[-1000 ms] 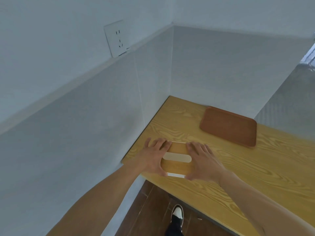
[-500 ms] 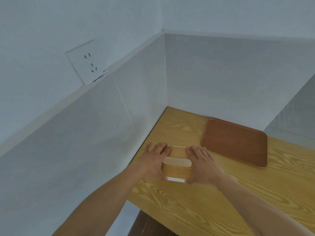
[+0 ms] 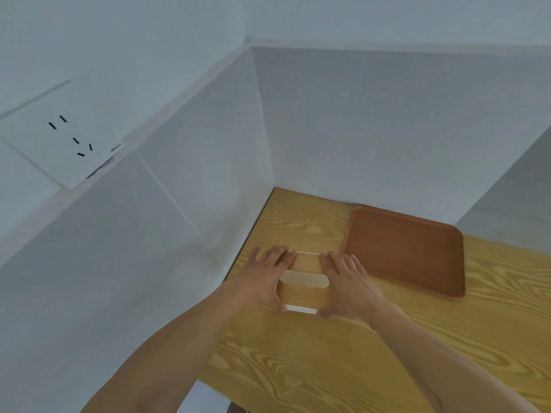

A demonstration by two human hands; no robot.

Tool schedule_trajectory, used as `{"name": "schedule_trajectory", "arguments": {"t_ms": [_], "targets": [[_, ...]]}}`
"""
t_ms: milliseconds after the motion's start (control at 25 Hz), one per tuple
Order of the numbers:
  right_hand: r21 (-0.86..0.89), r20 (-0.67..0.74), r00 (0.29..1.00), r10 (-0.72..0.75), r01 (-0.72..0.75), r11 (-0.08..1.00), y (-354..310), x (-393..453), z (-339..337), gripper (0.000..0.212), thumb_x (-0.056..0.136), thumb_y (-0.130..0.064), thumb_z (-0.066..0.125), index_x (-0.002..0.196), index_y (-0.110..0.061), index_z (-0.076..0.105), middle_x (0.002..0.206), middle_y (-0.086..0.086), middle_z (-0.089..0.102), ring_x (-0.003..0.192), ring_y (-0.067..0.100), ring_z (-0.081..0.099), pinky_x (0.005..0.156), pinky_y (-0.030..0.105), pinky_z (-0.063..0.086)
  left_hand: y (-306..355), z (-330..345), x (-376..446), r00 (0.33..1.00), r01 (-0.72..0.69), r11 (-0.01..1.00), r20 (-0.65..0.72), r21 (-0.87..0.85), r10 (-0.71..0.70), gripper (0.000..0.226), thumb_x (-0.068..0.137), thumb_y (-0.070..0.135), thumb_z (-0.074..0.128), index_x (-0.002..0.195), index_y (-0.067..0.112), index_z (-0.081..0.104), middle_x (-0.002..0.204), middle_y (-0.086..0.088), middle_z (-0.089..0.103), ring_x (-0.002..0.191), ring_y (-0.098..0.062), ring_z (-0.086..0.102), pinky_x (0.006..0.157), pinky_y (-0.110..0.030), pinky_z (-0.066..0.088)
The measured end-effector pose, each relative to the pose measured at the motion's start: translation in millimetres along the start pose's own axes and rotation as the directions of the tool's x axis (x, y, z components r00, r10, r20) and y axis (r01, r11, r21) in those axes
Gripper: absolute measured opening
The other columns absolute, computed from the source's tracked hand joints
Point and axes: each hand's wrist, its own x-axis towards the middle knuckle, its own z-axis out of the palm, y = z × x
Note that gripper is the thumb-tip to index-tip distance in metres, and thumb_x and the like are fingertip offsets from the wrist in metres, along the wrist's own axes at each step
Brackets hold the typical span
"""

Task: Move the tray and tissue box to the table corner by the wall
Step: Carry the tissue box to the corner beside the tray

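The tissue box (image 3: 304,292) has a wood-grain lid with a pale oval slot and sits on the yellow wooden table (image 3: 343,368) close to the left wall. My left hand (image 3: 264,274) clasps its left end and my right hand (image 3: 348,284) clasps its right end, both flat over the lid's edges. The brown tray (image 3: 405,251) lies flat to the right of the box, against the back wall, apart from my hands.
White walls meet at the table corner (image 3: 275,189) behind the box. A white wall socket (image 3: 59,135) is on the left wall. The table's front edge shows at the bottom, with a strip of dark floor below it.
The view has moved closer to the corner and tilted up; the floor and shoe have dropped out of sight. Both hands keep their hold on the tissue box, now farther from the table's front edge.
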Motion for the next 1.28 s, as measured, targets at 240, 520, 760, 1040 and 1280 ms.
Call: {"name": "schedule_trajectory", "arguments": {"t_ms": [240,520,760,1040,1280], "targets": [[0.008,0.048,0.997,0.064,-0.065,0.998,-4.4,45.8,8.6,0.130,0.065,-0.068,0.075,0.159,-0.014,0.002,0.165,0.008,0.010,0.152,0.027,0.006,0.126,0.049,0.003,-36.4,-2.7,32.2,0.998,-0.021,0.999,0.057,-0.026,0.023,0.130,0.061,0.064,0.076,0.156,0.024,-0.003,0.163,0.001,0.001,0.152,-0.021,0.003,0.120,-0.059,0.001],[0.011,0.067,0.991,0.114,-0.115,0.993,-10.8,110.6,13.9,0.130,0.064,-0.068,0.076,0.158,-0.014,0.004,0.165,0.010,0.012,0.151,0.029,0.006,0.125,0.051,0.006,-82.9,-6.6,76.1,0.993,-0.001,0.999,0.121,-0.032,0.005,0.132,0.066,0.056,0.078,0.157,0.021,-0.011,0.166,-0.004,-0.006,0.153,-0.024,-0.003,0.121,-0.058,-0.002],[0.049,0.079,0.985,0.153,-0.157,0.986,-10.9,139.1,18.2,0.130,0.065,-0.067,0.077,0.159,-0.015,0.002,0.166,0.008,0.008,0.152,0.028,0.002,0.125,0.052,0.004,-101.6,-2.2,100.3,0.992,0.024,0.999,0.124,-0.046,-0.018,0.133,0.066,0.047,0.079,0.155,0.021,-0.017,0.167,-0.004,-0.012,0.153,-0.025,-0.012,0.119,-0.058,-0.005],[0.064,0.000,0.990,0.144,-0.143,0.988,-19.1,127.3,23.7,0.124,0.074,-0.070,0.068,0.159,-0.021,-0.008,0.168,0.006,-0.015,0.152,0.027,-0.021,0.124,0.058,0.001,-95.7,13.7,82.3,0.995,0.092,0.983,-0.011,-0.161,-0.095,0.121,0.077,0.035,0.072,0.154,0.023,-0.020,0.165,-0.002,-0.025,0.151,-0.022,-0.022,0.120,-0.061,-0.002],[0.006,-0.086,0.989,0.121,-0.121,0.993,-36.0,77.1,70.0,0.086,0.095,-0.065,0.035,0.160,-0.018,0.006,0.170,0.008,0.002,0.155,0.026,-0.005,0.122,0.058,0.017,-78.5,67.2,23.5,0.973,0.069,0.987,-0.209,-0.143,-0.099,0.102,0.085,0.058,0.056,0.159,0.023,-0.005,0.167,-0.005,-0.017,0.153,-0.023,-0.016,0.121,-0.057,0.004]]}}
